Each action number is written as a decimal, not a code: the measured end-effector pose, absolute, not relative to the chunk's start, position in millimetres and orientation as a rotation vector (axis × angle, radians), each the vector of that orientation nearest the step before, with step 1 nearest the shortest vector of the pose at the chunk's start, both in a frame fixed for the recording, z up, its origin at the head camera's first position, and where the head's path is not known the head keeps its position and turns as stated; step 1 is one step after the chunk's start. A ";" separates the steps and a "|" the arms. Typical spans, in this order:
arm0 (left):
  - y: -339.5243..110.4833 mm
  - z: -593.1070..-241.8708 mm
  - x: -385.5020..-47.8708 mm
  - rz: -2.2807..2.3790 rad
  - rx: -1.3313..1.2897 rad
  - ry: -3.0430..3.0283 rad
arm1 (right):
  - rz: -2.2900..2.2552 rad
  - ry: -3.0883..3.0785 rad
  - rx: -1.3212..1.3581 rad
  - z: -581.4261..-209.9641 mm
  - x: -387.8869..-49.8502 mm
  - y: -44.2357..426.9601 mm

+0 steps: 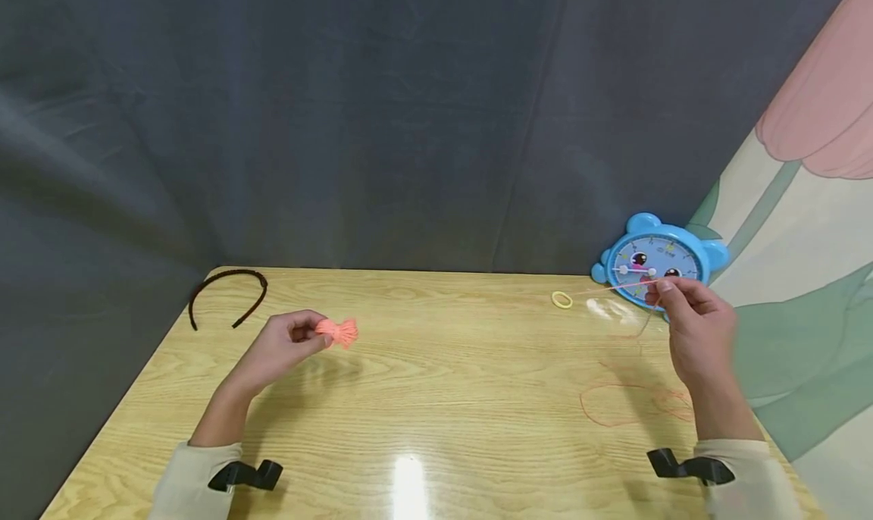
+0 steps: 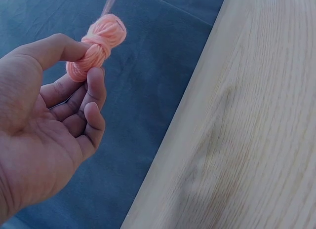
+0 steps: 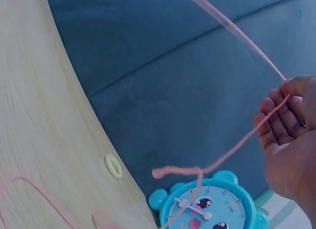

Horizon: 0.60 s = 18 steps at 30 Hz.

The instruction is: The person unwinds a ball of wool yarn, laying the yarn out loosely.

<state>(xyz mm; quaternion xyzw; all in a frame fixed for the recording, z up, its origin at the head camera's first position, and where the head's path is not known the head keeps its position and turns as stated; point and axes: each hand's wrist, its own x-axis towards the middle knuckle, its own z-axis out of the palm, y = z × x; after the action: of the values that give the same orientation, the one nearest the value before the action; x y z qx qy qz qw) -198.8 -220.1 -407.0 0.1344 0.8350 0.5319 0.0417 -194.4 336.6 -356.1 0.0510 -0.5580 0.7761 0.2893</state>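
A pale wood-grain table [image 1: 464,399] fills the lower half of the head view, with a bright patch of reflected light [image 1: 409,486] toward its near edge. Dark blue-grey cloth [image 1: 375,126] hangs behind the far edge and down the left side; beyond the right edge is a light covering [image 1: 811,239] with large pink and green shapes.

Over the left part of the table, the left hand [image 1: 289,346] pinches a coral yarn bundle [image 1: 337,332], drawn in at its middle and flared at the ends, between thumb and fingers. The right hand [image 1: 702,338], above the table near the right edge, pinches a strand of yarn [image 3: 232,151] between thumb and fingertips; one length runs leftward from the grip and another hangs down. Below it, a loose loop of yarn [image 1: 627,385] lies on the tabletop toward the right edge.

A dark headband [image 1: 263,281] rests by the far left corner. A blue animal-shaped clock [image 1: 658,251] sits at the far right corner, partly hidden by the right hand, with a small yellow ring [image 1: 554,299] to its left, near the far edge. Both forearms wear light sleeves [image 1: 194,482] and black straps [image 1: 242,474].
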 end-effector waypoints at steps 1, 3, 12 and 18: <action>-220.4 -406.9 -198.6 1.627 0.408 2.557 | 2.074 -1.487 0.121 -355.9 -194.3 339.0; -220.8 -406.6 -198.5 1.626 0.404 2.560 | 2.084 -1.482 0.086 -356.5 -194.0 344.2; -221.7 -406.9 -198.4 1.643 0.414 2.567 | 2.111 -1.348 -0.068 -364.2 -193.5 362.6; -222.9 -406.0 -197.7 1.628 0.402 2.565 | 2.122 -1.338 -0.122 -360.1 -193.6 375.3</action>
<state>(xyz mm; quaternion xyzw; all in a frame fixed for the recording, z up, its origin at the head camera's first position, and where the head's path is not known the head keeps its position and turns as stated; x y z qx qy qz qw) -197.7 -222.9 -406.0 0.1312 0.8364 0.5307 0.0385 -193.6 375.3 -360.1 -0.0461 -0.5064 0.8033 0.3101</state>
